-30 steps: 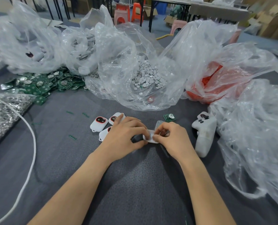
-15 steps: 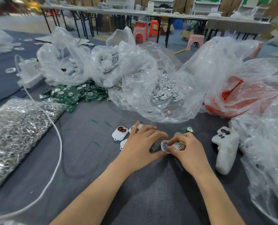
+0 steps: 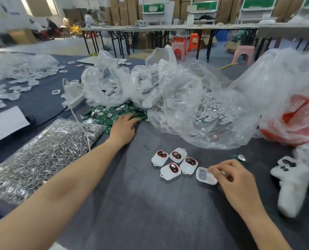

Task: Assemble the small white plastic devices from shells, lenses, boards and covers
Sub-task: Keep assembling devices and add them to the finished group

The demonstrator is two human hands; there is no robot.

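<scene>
My right hand [image 3: 237,181] pinches an open white shell [image 3: 205,175] by its right end, low over the grey table. To its left, several finished white devices [image 3: 175,162] with dark red-rimmed lenses lie in a cluster. My left hand [image 3: 123,129] is stretched far forward, its straight fingers touching the near edge of the pile of green boards [image 3: 108,114]. One lone green board [image 3: 239,157] lies just beyond my right hand.
A bag of metal rings [image 3: 42,156] lies at the left with a white cable [image 3: 81,127] across it. Clear bags of white parts [image 3: 105,87] and round discs [image 3: 213,110] stand behind, an orange-filled bag [image 3: 294,121] at the right. A white handheld tool [image 3: 290,183] lies at right.
My left hand has let go of the shell and reached forward-left to the green boards. My right hand keeps the shell alone. The view has tilted up.
</scene>
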